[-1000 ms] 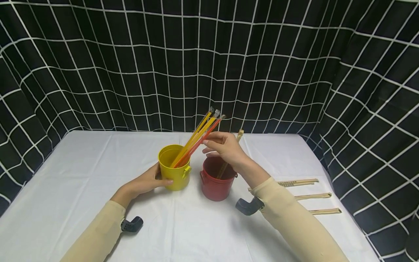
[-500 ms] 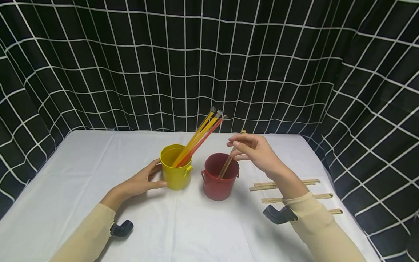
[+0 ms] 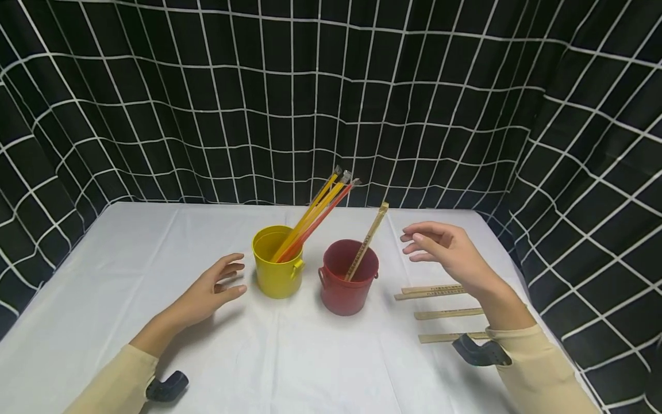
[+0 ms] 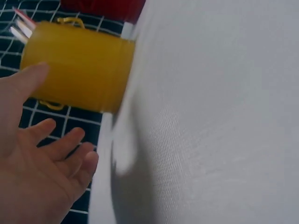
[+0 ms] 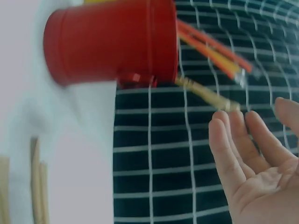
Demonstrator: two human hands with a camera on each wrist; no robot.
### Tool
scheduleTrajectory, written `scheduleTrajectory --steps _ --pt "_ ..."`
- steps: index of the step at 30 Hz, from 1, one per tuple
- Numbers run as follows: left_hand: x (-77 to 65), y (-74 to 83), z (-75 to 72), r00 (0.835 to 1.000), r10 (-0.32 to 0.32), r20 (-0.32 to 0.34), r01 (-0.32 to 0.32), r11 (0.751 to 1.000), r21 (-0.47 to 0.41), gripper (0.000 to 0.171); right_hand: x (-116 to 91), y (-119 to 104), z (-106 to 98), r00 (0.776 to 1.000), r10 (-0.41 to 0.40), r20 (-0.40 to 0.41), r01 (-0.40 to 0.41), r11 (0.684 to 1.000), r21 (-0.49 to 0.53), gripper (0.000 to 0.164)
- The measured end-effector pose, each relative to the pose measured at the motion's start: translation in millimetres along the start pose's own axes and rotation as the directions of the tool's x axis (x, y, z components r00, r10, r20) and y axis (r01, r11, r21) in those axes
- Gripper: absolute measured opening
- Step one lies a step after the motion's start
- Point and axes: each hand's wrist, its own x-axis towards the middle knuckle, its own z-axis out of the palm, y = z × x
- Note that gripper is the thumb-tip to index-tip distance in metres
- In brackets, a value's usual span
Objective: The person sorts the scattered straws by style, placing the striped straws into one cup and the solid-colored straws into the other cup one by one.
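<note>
The left hand and right hand are free, fingers loosely parted. The yellow bucket holds slanting sticks; the red bucket, at its three o'clock, one pale stick.

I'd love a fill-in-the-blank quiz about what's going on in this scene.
In the head view, the yellow bucket stands to the ____ of the red bucket.
One tan stick leans inside the ____ bucket.
The left hand is nearer the ____ bucket.
The right hand holds ____.

Missing words: left; red; yellow; nothing.
</note>
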Motion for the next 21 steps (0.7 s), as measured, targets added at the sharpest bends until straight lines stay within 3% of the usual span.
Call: scheduleTrajectory --steps 6,11,15,21 --pt "-17.0 13.4 5.9 0.992 0.091 -0.082 -0.086 0.994 0.072 0.054 -8.8 26.4 -17.6 0.999 0.041 -0.027 -0.042 0.999 -0.025 0.03" --pt "-28.0 29.0 14.6 0.986 0.118 -0.114 -0.105 0.988 0.114 0.046 -12.1 52.1 -24.1 0.994 0.105 -0.038 -0.107 0.991 -0.076 0.037" --pt "-35.4 41.8 22.1 0.991 0.091 -0.1 -0.078 0.989 0.126 0.041 -13.9 66.5 -30.9 0.99 0.132 -0.038 -0.136 0.985 -0.109 0.039" --pt "-35.9 56.8 38.4 0.997 0.076 -0.011 -0.074 0.989 0.129 0.043 -13.2 82.1 -38.2 0.989 0.151 -0.008 -0.149 0.968 -0.203 0.035"
